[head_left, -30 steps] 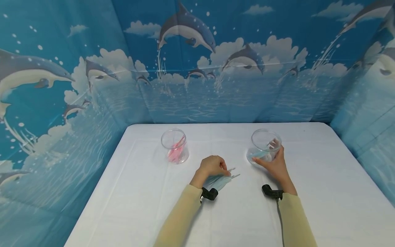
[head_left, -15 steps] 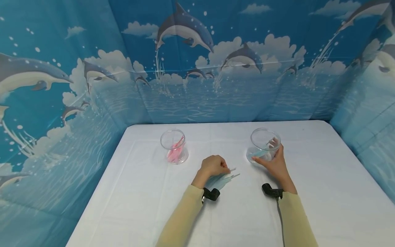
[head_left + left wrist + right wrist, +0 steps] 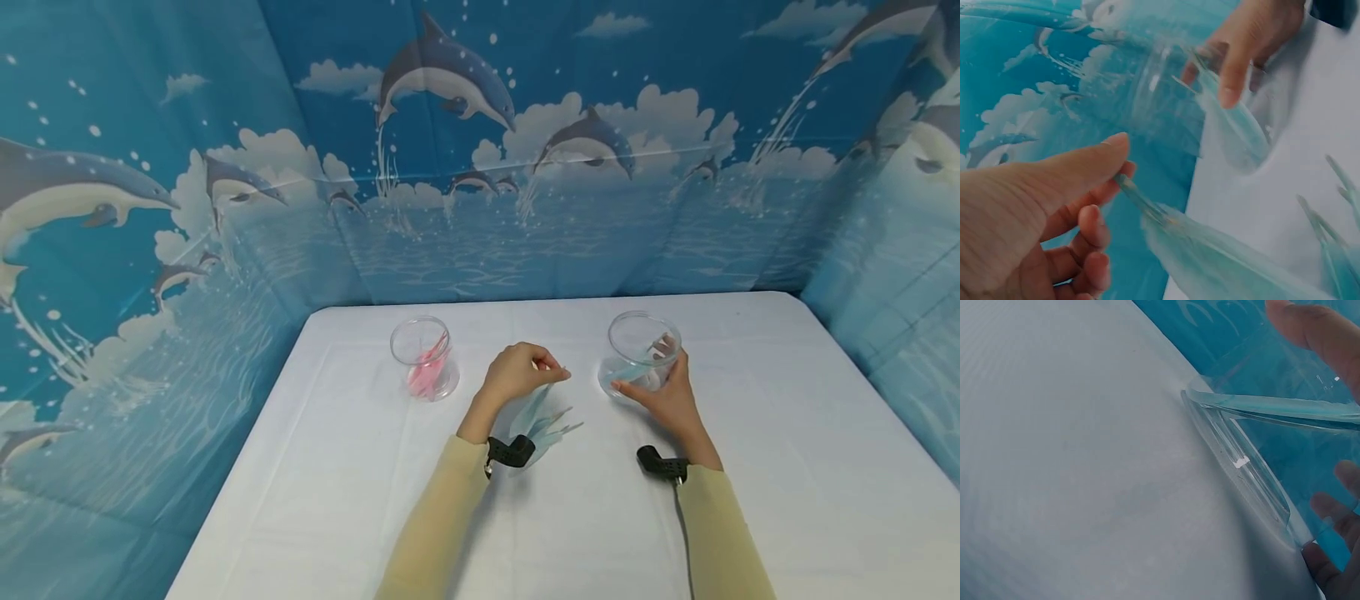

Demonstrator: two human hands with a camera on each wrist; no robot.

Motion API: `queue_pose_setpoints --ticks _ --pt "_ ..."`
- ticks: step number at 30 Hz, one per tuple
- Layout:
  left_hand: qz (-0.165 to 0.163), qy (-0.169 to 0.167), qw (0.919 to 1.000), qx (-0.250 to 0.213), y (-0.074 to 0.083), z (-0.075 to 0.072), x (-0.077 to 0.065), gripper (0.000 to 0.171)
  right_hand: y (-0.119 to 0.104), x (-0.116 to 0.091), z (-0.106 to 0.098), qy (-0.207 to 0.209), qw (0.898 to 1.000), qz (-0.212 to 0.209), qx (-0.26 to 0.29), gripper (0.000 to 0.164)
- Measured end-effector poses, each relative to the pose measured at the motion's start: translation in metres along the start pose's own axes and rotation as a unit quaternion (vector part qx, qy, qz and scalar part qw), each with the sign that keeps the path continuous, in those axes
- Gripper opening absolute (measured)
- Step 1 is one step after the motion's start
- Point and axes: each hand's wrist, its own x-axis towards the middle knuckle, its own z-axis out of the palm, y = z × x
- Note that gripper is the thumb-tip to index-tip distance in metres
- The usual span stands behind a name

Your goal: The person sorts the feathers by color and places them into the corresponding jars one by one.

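Note:
My left hand (image 3: 517, 372) pinches the quill end of a pale teal feather (image 3: 1229, 262) between thumb and index finger; the other fingers are loosely curled. The feather hangs from the fingertips, its vane trailing down under the hand. Several more teal feathers (image 3: 553, 435) lie on the table below, partly hidden by the left wrist. My right hand (image 3: 670, 400) grips a clear round jar (image 3: 613, 350) low on its side, thumb in front and fingers behind. Inside that jar leans a teal feather (image 3: 1285, 405), also seen through the wall in the left wrist view.
Toward the left stands a second clear jar (image 3: 395, 348) holding pink feathers (image 3: 427, 375). A white cloth covers the table (image 3: 322, 500). Blue dolphin-print curtains (image 3: 480, 242) rise along the table's back and sides. Each wrist wears a black camera mount (image 3: 512, 451).
My left hand has risen away from the feather pile, forward and slightly right, drawing one teal feather up with it. The right hand and its jar have stayed in place.

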Motion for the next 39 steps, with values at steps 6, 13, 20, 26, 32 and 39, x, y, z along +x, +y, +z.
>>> queue_pose_setpoints --ticks 6,13,20,26,32,39 --pt "0.055 0.063 0.9955 -0.046 0.024 -0.002 0.022 0.022 0.002 0.001 0.0 0.004 1.0 -0.002 -0.001 0.116" --pt "-0.018 -0.026 0.9994 -0.013 0.023 0.0 0.02 0.02 0.002 0.0 0.004 0.003 1.0 -0.008 0.002 0.115" --pt "-0.107 -0.081 0.9904 0.031 -0.015 0.02 0.007 0.021 -0.003 0.002 0.0 0.002 1.0 -0.011 -0.003 0.114" --pt "-0.113 -0.07 0.991 0.019 -0.028 0.023 0.004 0.022 -0.001 0.0 0.001 0.003 1.0 0.001 0.003 0.115" --pt "-0.044 -0.036 0.9935 -0.099 -0.007 -0.002 0.012 0.02 -0.001 0.0 0.002 0.012 1.0 -0.002 -0.005 0.115" --pt "0.019 0.027 0.9577 -0.286 0.032 -0.013 0.037 0.022 -0.002 0.001 0.003 0.013 1.0 -0.002 -0.006 0.115"
